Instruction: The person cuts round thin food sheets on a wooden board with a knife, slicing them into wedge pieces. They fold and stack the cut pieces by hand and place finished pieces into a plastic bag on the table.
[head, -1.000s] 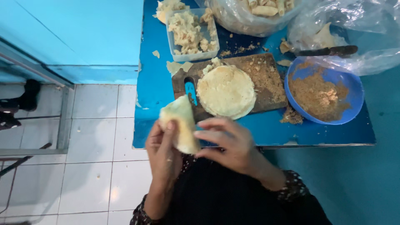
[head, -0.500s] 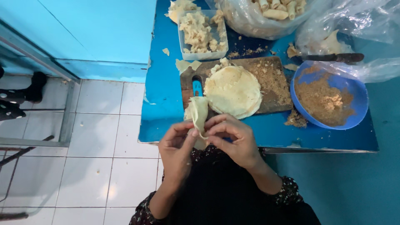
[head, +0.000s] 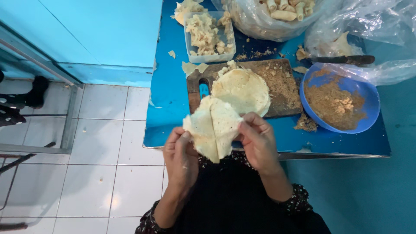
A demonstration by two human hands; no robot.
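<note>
Unfolded now from the earlier narrow fold, with left hand (head: 181, 158) and right hand (head: 259, 145) pinching opposite edges of the wrapper (head: 213, 128) above the table (head: 167, 125) edge: pull evenly, avoid tearing along the crease.

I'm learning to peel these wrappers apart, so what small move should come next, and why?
Probably keep pulling the two thin wrappers apart sideways: the left hand and right hand each pinch one side, and a seam down the middle shows them only partly separated.
</note>
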